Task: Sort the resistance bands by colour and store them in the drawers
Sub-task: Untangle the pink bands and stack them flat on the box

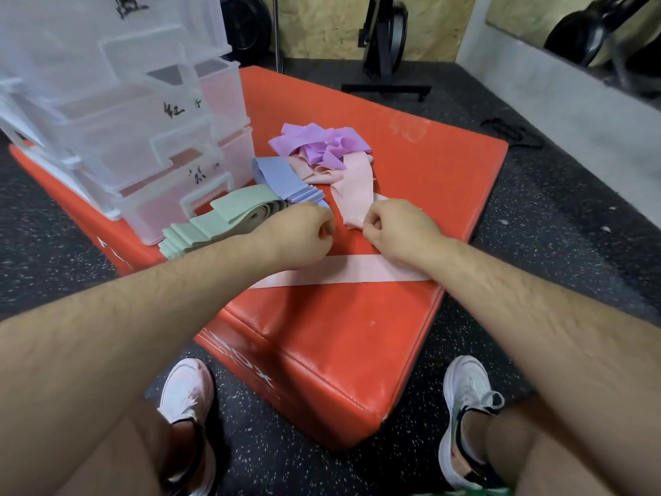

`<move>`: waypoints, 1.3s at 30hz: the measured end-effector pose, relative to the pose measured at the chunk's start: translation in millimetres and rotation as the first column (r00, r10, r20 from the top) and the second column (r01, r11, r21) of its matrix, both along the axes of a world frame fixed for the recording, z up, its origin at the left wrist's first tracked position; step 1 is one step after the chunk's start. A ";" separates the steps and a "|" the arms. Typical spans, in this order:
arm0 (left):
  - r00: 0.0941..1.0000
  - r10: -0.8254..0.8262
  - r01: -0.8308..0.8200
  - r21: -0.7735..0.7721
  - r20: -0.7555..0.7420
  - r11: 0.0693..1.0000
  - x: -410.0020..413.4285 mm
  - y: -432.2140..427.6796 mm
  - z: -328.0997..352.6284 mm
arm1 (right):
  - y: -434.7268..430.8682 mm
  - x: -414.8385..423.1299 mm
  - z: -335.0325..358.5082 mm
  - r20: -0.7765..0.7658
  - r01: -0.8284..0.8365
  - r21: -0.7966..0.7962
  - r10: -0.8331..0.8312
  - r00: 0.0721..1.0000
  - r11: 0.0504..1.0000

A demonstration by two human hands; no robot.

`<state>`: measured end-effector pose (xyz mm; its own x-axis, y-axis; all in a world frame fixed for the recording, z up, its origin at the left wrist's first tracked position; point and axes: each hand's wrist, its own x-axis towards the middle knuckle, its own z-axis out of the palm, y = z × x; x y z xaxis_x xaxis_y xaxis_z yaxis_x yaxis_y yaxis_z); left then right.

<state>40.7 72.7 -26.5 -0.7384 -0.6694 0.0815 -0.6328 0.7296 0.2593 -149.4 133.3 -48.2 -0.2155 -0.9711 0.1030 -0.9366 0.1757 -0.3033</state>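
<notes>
Pink band [343, 273] beneath left hand [304, 238], right hand [398, 232]

Matt cloth bands [352, 187], glossy vinyl box [322, 338]

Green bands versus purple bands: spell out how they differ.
Green bands lie flat in a neat overlapping row; purple bands sit in a crumpled heap. Green bands lie close in front of the drawers; purple bands lie farther back on the far side. Both rest on the orange pad, outside the drawers.
</notes>
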 end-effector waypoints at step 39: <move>0.868 0.208 -0.029 0.373 -0.451 0.928 32.7 31.3 35.6 | 27.6 13.2 61.6 0.193 -0.406 -0.035 0.405 0.894 0.913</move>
